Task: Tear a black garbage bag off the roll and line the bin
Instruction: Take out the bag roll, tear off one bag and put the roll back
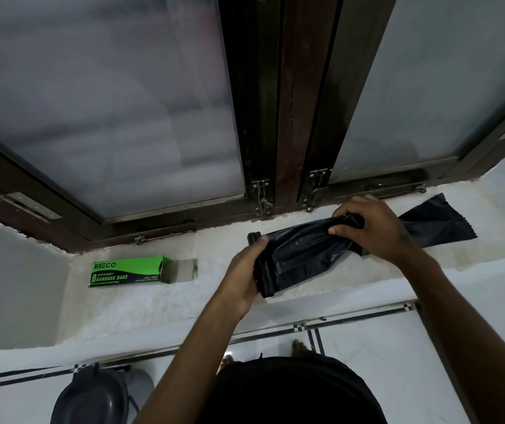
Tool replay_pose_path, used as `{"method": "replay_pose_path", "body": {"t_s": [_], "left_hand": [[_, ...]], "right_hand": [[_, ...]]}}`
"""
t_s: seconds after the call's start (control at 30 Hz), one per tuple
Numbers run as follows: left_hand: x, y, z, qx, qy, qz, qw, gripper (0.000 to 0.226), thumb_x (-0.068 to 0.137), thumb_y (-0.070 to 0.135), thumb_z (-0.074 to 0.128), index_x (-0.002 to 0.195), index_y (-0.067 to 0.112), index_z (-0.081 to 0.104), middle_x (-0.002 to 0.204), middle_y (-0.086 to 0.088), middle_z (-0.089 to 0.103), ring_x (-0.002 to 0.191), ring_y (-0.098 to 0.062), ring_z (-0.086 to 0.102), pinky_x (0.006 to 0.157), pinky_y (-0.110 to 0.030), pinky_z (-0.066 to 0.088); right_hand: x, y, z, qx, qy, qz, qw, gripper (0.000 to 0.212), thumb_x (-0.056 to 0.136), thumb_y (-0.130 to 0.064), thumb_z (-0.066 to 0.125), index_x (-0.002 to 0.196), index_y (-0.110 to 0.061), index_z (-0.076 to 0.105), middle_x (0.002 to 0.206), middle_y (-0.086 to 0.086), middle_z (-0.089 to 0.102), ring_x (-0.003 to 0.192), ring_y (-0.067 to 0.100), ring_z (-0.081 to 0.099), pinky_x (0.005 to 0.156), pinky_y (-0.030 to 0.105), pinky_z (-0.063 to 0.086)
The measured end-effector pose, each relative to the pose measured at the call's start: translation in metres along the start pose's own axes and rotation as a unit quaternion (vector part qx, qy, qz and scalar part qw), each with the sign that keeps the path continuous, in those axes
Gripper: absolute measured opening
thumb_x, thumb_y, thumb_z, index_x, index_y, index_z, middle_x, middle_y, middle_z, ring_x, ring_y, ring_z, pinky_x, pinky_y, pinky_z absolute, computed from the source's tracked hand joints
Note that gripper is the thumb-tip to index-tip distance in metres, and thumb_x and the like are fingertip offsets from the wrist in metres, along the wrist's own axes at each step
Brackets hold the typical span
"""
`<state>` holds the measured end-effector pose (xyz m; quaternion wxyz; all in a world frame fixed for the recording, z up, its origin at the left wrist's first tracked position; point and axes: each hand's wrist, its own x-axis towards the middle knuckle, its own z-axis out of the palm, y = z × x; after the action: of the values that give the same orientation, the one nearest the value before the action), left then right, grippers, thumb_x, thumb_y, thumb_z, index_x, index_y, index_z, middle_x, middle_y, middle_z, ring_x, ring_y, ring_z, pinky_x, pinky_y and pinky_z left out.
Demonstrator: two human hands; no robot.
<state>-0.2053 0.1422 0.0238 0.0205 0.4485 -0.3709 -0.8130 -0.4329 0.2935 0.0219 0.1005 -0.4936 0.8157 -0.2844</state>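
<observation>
A roll of black garbage bags (268,275) is held over the white window sill (159,298), gripped by my left hand (245,275) at its near end. A black bag (303,249) stretches from the roll to my right hand (370,231), which pinches the gathered plastic. The bag's free end (438,223) fans out flat on the sill beyond my right wrist. A dark grey bin (92,396) with a lid stands on the floor at the lower left.
A green and black garbage-bag box (128,272), open at its right end, lies on the sill to the left. Frosted window panes in a dark frame (263,117) rise behind the sill. My bare feet (298,347) show on the tiled floor below.
</observation>
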Motion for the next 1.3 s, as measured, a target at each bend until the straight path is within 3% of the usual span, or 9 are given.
{"method": "replay_pose_path", "body": {"t_s": [0.17,0.33,0.53,0.6,0.77,0.97,1.03,1.17,1.3], "left_hand": [[0.007,-0.003,-0.004,0.049,0.062,0.028,0.996,0.025,0.096,0.027,0.065,0.111,0.007,0.068,0.102,-0.01,0.076,0.087,-0.023,0.072,0.064,-0.03,0.058],[0.005,0.0,-0.007,0.007,0.036,0.013,0.999,0.036,0.102,0.031,0.039,0.114,0.011,0.066,0.101,-0.009,0.072,0.091,-0.025,0.065,0.077,-0.037,0.054],[0.009,-0.001,0.0,0.052,0.008,0.043,0.998,0.019,0.102,0.025,0.055,0.109,0.015,0.069,0.102,-0.002,0.075,0.095,-0.02,0.07,0.08,-0.034,0.057],[0.009,-0.001,0.002,0.068,0.008,0.051,0.996,0.021,0.102,0.022,0.055,0.115,0.013,0.068,0.103,-0.001,0.074,0.096,-0.019,0.07,0.078,-0.033,0.057],[0.007,0.002,0.002,0.08,-0.006,0.065,0.995,0.022,0.102,0.022,0.055,0.119,0.018,0.068,0.106,-0.004,0.077,0.097,-0.019,0.072,0.077,-0.032,0.057],[0.002,0.003,-0.002,0.109,-0.006,0.095,0.989,0.025,0.104,0.016,0.05,0.122,0.012,0.067,0.105,-0.004,0.076,0.091,-0.013,0.074,0.075,-0.026,0.059],[0.001,-0.001,0.002,0.13,0.005,0.099,0.987,0.025,0.104,0.015,0.05,0.123,0.011,0.066,0.111,-0.008,0.075,0.099,-0.018,0.073,0.085,-0.031,0.059],[0.001,-0.004,0.008,0.106,0.017,0.113,0.988,0.022,0.104,0.008,0.049,0.111,0.013,0.068,0.112,-0.011,0.073,0.113,-0.03,0.066,0.103,-0.043,0.052],[0.002,0.007,0.003,0.039,0.039,0.121,0.991,0.018,0.104,0.008,0.048,0.105,0.01,0.066,0.101,-0.008,0.071,0.103,-0.028,0.067,0.09,-0.035,0.056]], "right_hand": [[-0.002,0.006,-0.006,-0.025,0.02,0.01,0.999,0.019,0.078,-0.035,0.077,0.092,-0.026,0.07,0.091,-0.01,0.062,0.093,0.014,0.051,0.083,0.042,0.045],[-0.004,0.012,-0.016,-0.069,0.029,0.023,0.997,0.018,0.08,-0.032,0.075,0.095,-0.024,0.07,0.09,-0.008,0.061,0.091,0.018,0.053,0.082,0.045,0.046],[-0.001,-0.016,-0.007,-0.156,0.039,0.011,0.987,0.03,0.085,-0.032,0.058,0.112,-0.022,0.07,0.111,0.001,0.064,0.109,0.027,0.056,0.094,0.044,0.04],[0.0,-0.039,0.005,-0.097,0.037,-0.019,0.994,0.034,0.088,-0.03,0.055,0.117,-0.019,0.068,0.115,0.001,0.065,0.111,0.024,0.056,0.096,0.041,0.042],[0.006,-0.066,0.048,0.089,-0.073,-0.001,0.993,0.044,0.093,-0.036,0.064,0.136,-0.027,0.056,0.131,-0.007,0.061,0.125,0.009,0.051,0.104,0.03,0.043],[0.011,-0.061,0.067,0.165,-0.06,0.045,0.984,0.004,0.085,-0.025,0.074,0.088,-0.023,0.072,0.085,-0.009,0.069,0.083,0.007,0.064,0.077,0.038,0.053],[0.011,-0.06,0.07,0.118,-0.039,0.054,0.991,0.009,0.083,-0.026,0.075,0.077,-0.027,0.068,0.079,-0.009,0.065,0.078,0.009,0.062,0.072,0.038,0.052],[0.008,-0.048,0.074,0.012,-0.007,0.082,0.997,0.008,0.087,-0.027,0.07,0.079,-0.024,0.067,0.081,-0.008,0.062,0.079,0.017,0.061,0.067,0.035,0.05],[0.005,-0.034,0.068,0.001,-0.003,0.077,0.997,0.009,0.097,-0.024,0.056,0.093,-0.017,0.061,0.089,0.0,0.06,0.084,0.023,0.059,0.069,0.036,0.045]]}}
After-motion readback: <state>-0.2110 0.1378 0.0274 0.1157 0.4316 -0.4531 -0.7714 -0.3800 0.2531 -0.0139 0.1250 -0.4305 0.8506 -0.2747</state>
